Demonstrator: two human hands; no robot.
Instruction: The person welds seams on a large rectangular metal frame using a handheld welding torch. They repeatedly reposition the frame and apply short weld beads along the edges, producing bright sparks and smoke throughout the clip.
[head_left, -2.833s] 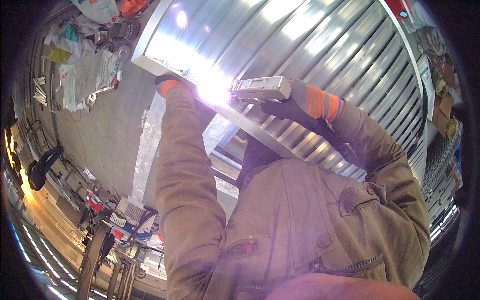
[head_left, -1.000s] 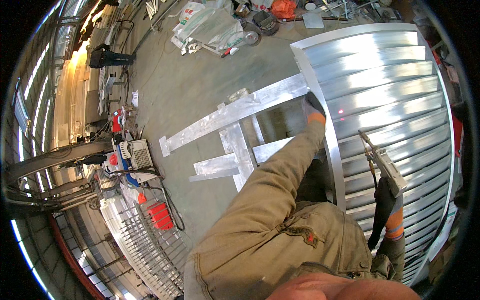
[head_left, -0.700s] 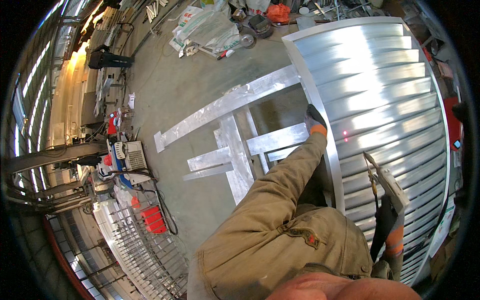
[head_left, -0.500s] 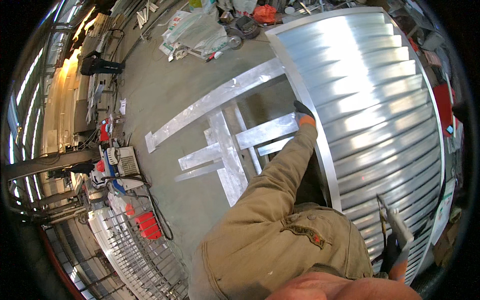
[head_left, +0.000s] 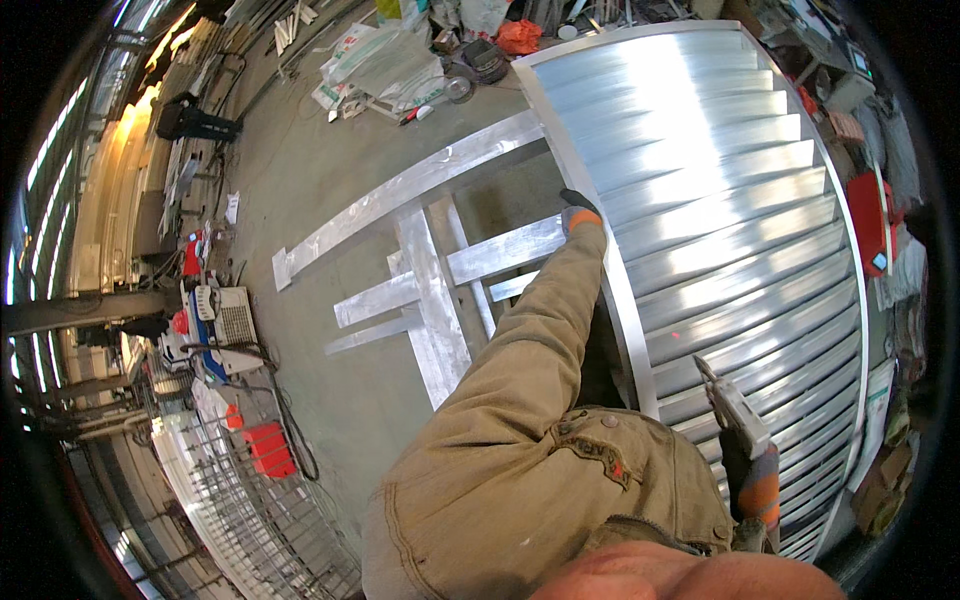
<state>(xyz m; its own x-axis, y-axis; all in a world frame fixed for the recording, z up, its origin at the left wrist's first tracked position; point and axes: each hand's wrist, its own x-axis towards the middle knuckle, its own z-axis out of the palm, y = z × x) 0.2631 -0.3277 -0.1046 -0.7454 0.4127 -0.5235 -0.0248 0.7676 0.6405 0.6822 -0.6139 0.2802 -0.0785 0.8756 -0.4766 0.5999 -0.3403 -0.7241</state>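
A large silver metal louvered panel [head_left: 700, 190], with a pale rim and many slanted slats, lies across the right half of the view. My left hand [head_left: 580, 212], in a dark and orange glove, is closed at the panel's left rim, its fingertips partly hidden. Over the lower slats, my right hand [head_left: 745, 475], gloved alike, is closed around a silver hand tool [head_left: 738, 408] with a narrow, jaw-like end; its exact kind is unclear. Beneath and left of the panel sits a support of flat metal bars [head_left: 430, 285], crossing one another.
Plastic wrapping [head_left: 385, 65] and clutter lie on the floor beyond. On the left are a wire rack [head_left: 250, 510], a red box [head_left: 268, 450] and a white crate [head_left: 235, 318]. Another person [head_left: 198, 120] stands at far left. A red case [head_left: 872, 225] is right of the panel.
My right hand has come up and left over the slats with the tool, showing more of the glove. My left hand stays at the rim. The whole view has shifted slightly.
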